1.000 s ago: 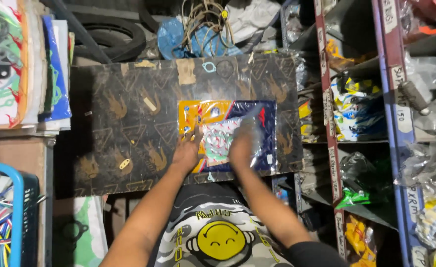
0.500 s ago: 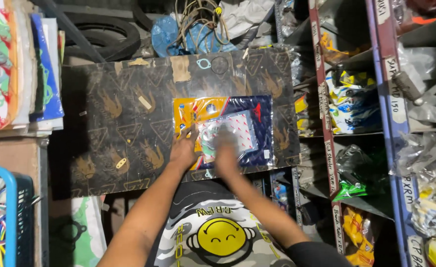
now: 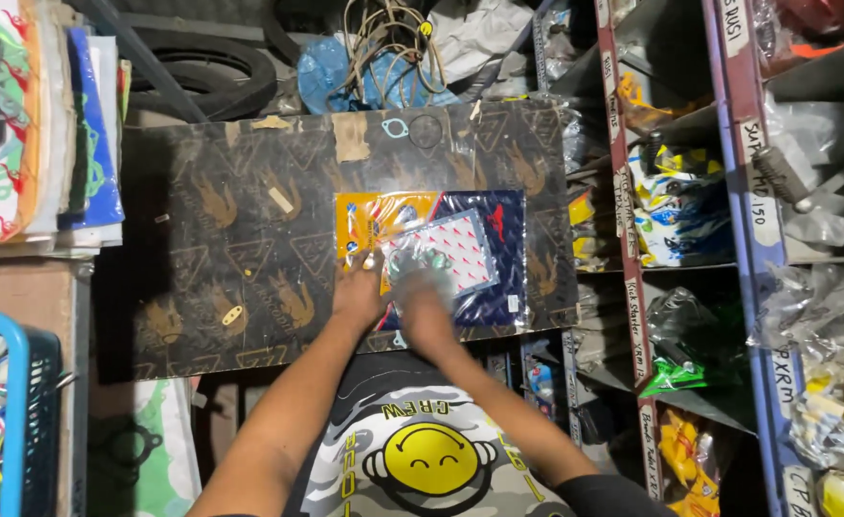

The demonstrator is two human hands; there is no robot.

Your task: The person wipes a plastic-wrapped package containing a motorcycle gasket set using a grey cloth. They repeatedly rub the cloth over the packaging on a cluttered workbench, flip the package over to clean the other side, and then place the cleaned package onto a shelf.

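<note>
The person is working over a dark printed board serving as a bench (image 3: 230, 249), and everything here is placed against the plastic-wrapped packet (image 3: 460, 254) lying flat on it. That packet, orange at its left and dark blue elsewhere with a pale patterned card showing through the clear wrap, is sitting right of the bench's middle, its near edge close to the person's body.

The left hand (image 3: 360, 292) is pressing down on the packet's near left corner, fingers spread flat and gripping nothing. The right hand (image 3: 425, 304) is resting on the packet's near edge just beside the left; it is blurred, so I cannot tell whether its fingers are pinching the wrap or simply lying on it.

As a judgement, the handling is looking early: the packet is still wrapped and lying whole, nothing is taken out beside it, and both hands are only bearing on its near edge.

Beyond the packet's far edge a small blue gasket (image 3: 395, 127) is lying on the bench. Well to the packet's right, shelves (image 3: 747, 239) are holding bagged parts.
</note>
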